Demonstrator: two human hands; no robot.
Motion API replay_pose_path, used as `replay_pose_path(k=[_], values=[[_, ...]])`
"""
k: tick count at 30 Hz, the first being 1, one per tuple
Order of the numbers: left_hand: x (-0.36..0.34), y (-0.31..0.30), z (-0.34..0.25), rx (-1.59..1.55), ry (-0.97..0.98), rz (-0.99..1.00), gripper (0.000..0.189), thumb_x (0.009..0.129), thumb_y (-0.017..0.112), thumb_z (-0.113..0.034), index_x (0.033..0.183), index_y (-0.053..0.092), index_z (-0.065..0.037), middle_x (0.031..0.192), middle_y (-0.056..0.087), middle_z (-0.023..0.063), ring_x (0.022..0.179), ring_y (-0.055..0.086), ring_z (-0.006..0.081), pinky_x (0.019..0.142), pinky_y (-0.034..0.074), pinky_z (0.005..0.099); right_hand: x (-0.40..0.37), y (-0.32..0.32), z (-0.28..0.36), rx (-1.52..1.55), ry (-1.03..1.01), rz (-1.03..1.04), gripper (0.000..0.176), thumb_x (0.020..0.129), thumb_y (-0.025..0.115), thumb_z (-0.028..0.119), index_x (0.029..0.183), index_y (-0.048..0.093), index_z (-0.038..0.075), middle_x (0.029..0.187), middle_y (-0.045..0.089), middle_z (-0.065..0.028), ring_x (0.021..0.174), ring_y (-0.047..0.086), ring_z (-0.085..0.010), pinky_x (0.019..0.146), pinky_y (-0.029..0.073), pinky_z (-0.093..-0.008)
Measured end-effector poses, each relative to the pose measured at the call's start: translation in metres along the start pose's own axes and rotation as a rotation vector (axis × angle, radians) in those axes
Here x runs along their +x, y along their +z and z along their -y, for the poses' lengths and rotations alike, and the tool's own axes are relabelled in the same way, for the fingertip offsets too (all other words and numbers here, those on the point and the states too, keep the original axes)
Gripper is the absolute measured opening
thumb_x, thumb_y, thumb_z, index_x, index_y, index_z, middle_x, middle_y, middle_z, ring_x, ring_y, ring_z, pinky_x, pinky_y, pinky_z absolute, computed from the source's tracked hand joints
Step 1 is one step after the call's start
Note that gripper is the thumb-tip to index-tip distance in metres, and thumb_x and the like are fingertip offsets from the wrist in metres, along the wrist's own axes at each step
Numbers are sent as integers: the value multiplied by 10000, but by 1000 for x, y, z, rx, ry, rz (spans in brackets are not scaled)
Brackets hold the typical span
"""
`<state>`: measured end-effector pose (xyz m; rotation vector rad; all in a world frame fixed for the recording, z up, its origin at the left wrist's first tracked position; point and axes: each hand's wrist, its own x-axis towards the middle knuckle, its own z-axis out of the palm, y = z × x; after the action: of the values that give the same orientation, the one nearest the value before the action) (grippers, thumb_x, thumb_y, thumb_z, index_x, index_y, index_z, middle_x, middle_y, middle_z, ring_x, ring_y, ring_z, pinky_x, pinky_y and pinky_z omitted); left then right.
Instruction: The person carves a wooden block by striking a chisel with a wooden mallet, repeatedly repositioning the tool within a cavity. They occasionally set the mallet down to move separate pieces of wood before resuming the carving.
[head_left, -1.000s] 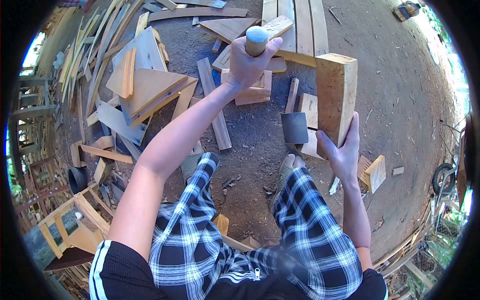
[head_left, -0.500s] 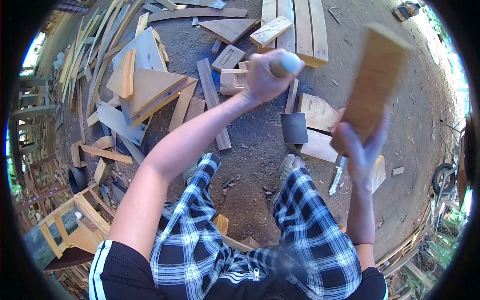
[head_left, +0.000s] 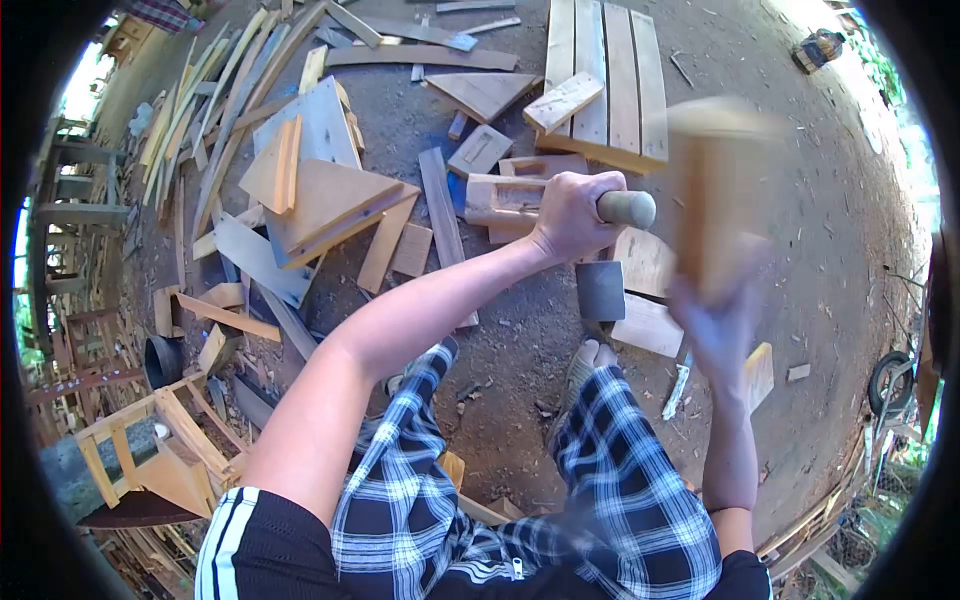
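Note:
My left hand is wrapped round a thick wooden handle, its rounded end pointing right; what it belongs to is hidden by the fist. My right hand grips the lower end of a wooden block, which stands up from the fingers and is smeared by motion. The block and the handle are apart, side by side over the ground. Below the left hand lies a dark, flat metal blade, next to pale wood pieces.
Triangular boards and offcuts are piled at the left, with long strips behind. A slatted wooden panel lies ahead. A pale-handled tool is on the dirt near my right wrist. A wooden frame stands lower left; a small tyre is far right.
My left hand has come down and to the right with the handle, nearer the block. My right hand keeps its grip, and the block has come lower. The whole view has shifted slightly.

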<state>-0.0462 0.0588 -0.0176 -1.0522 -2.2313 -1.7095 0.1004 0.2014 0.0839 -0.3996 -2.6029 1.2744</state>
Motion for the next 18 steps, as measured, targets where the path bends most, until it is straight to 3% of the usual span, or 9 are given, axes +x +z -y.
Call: replay_pose_path(k=[1, 2, 3, 6, 13, 15, 17, 18], values=[[1, -2, 1, -42, -1, -52, 189, 656, 759, -220, 699, 603, -123, 632, 626, 95, 623, 652, 317, 553, 505, 396, 5, 13, 2, 59, -57, 116, 538, 755, 761, 178, 1152, 433, 22, 898, 657, -142, 814, 639, -157, 725, 522, -299], [1, -9, 6, 17, 71, 13, 168, 732, 783, -151, 775, 657, -49, 672, 650, 109, 576, 649, 225, 532, 482, 320, 4, 12, 5, 124, 11, 135, 540, 756, 763, 185, 1147, 427, 24, 916, 650, -143, 836, 631, -154, 734, 521, -304], [3, -13, 6, 16, 69, 17, 168, 732, 783, -151, 775, 657, -49, 672, 650, 109, 576, 649, 225, 532, 482, 320, 3, 11, 7, 183, 81, 165, 542, 758, 765, 193, 1141, 421, 25, 934, 643, -144, 857, 624, -152, 743, 520, -309], [12, -22, -4, -136, -140, -127, 285, 857, 753, -235, 681, 635, -44, 600, 605, -14, 555, 515, 35, 492, 421, 244, 0, 15, 2, 210, 37, 11, 569, 764, 762, 222, 1162, 411, 19, 977, 624, -153, 897, 619, -175, 753, 522, -325], [36, -68, 14, -408, -315, -402, 264, 883, 726, -199, 707, 561, -93, 571, 522, -55, 471, 472, 13, 406, 350, 172, -7, 25, -29, 200, 170, 59, 620, 780, 746, 313, 1199, 397, 16, 1023, 604, -159, 919, 626, -215, 778, 523, -344], [40, -81, 12, -375, -302, -361, 276, 893, 714, -188, 709, 525, -106, 567, 497, -58, 454, 435, 0, 396, 327, 163, -11, 25, -29, 180, 205, 81, 624, 783, 742, 320, 1202, 393, 16, 1035, 600, -163, 926, 627, -219, 786, 525, -353], [39, -91, 13, -288, -301, -263, 226, 897, 709, -219, 770, 601, -66, 608, 556, -36, 496, 496, 29, 432, 388, 190, -14, 26, -28, 165, 205, 65, 627, 779, 744, 310, 1205, 389, 19, 1029, 596, -165, 930, 629, -222, 781, 530, -360], [38, -91, 13, -180, -228, -67, 203, 899, 704, -234, 843, 639, -50, 623, 581, -35, 534, 525, 44, 474, 422, 208, -15, 28, -30, 148, 207, 81, 629, 778, 745, 306, 1210, 387, 22, 1030, 594, -161, 932, 629, -225, 784, 530, -359]])
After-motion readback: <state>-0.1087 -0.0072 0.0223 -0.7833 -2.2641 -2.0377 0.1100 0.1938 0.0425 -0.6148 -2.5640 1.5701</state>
